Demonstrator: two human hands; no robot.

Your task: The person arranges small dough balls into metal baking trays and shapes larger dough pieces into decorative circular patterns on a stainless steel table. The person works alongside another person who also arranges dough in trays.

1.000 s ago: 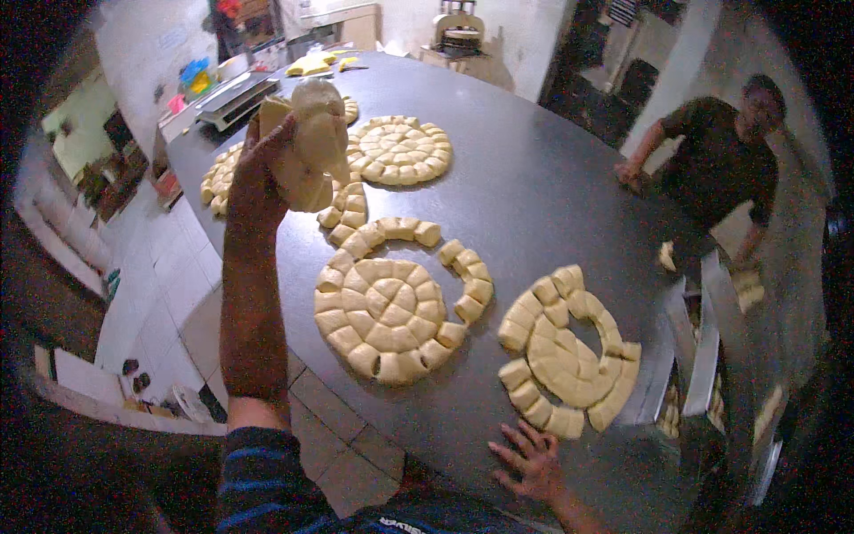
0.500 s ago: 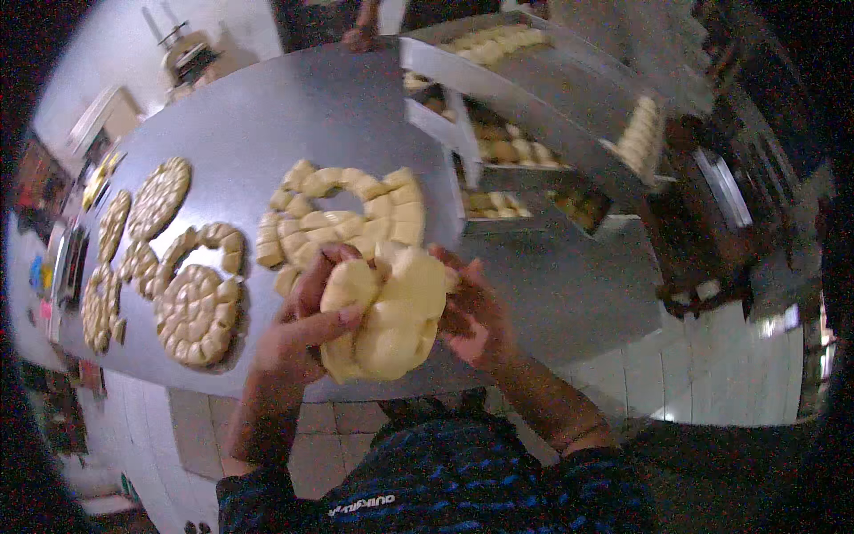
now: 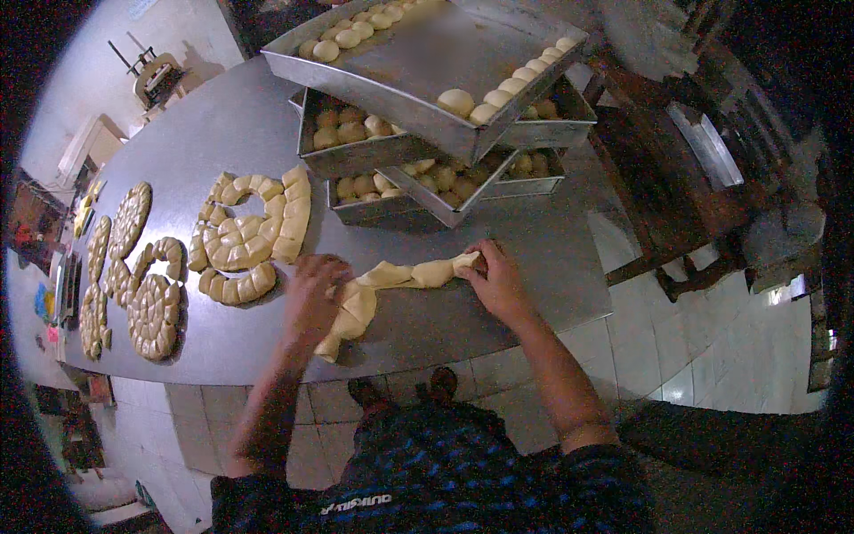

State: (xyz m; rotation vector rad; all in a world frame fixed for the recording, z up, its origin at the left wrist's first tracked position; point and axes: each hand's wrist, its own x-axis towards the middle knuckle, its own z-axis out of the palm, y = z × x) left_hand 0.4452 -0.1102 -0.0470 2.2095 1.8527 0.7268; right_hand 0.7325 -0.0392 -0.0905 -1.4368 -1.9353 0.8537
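Bench (image 3: 240, 116) and its load

Trays (image 3: 374, 100): metal, stacked crosswise, seemingly so each rim bears the next clear of the dough. Cut dough rings (image 3: 236, 242): spread flat at left, perhaps for reach. Dough strip (image 3: 378, 278): between the hands, near the bench's front edge. Right hand (image 3: 496, 283): forearm slanting inward, grip pinched closed on the strip's end, likely steadying it. Left hand (image 3: 313, 298): back up, fingers curled by the strip; blurred, hold cannot be told.

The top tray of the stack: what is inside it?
The top tray holds pale dough balls on the left and a right-hand row, with metal floor showing between. A blurred patch covers some of the floor; the far end runs out of view.
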